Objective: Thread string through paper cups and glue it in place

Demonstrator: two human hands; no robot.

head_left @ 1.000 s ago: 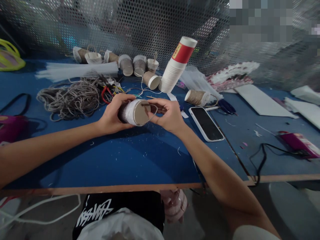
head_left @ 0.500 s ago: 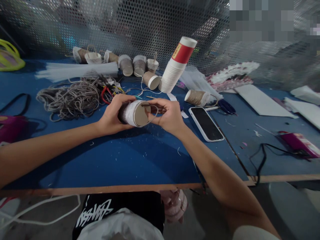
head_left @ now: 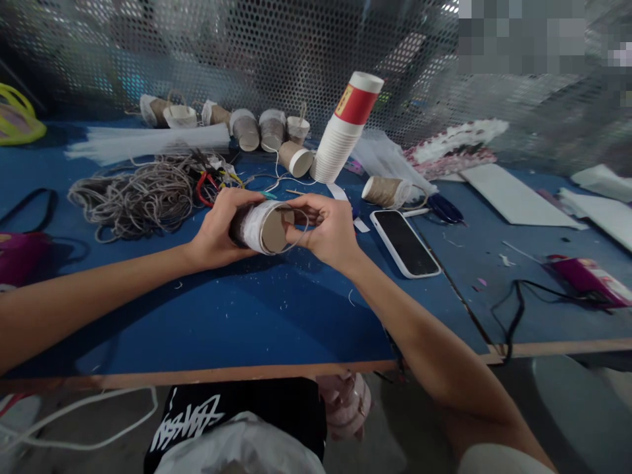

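The twine-wrapped cup [head_left: 254, 227] is in front of the person, over the blue tabletop [head_left: 286, 329], lying nearly on its side between the two hands. Its long axis runs from nine to just past three o'clock; the wide, white-banded end faces between three and four, turned partly toward the camera, with a thin loop [head_left: 307, 227] curving off that end.

The left hand [head_left: 222, 227] comes from eight o'clock, its fingers clamped around the cup's body. The right hand [head_left: 330, 230], at three, has thumb and fingers bent at the rim; whether they pinch it, I cannot tell.

Room opens toward six o'clock: fleck-strewn tabletop down to the wood-coloured front edge [head_left: 222, 375]. Around the cup, a coil of grey cord [head_left: 131, 197] limits nine to ten, a leaning paper-cup stack [head_left: 338, 145] half past one, and a white-cased smartphone [head_left: 407, 243] just past three, beyond the right hand.
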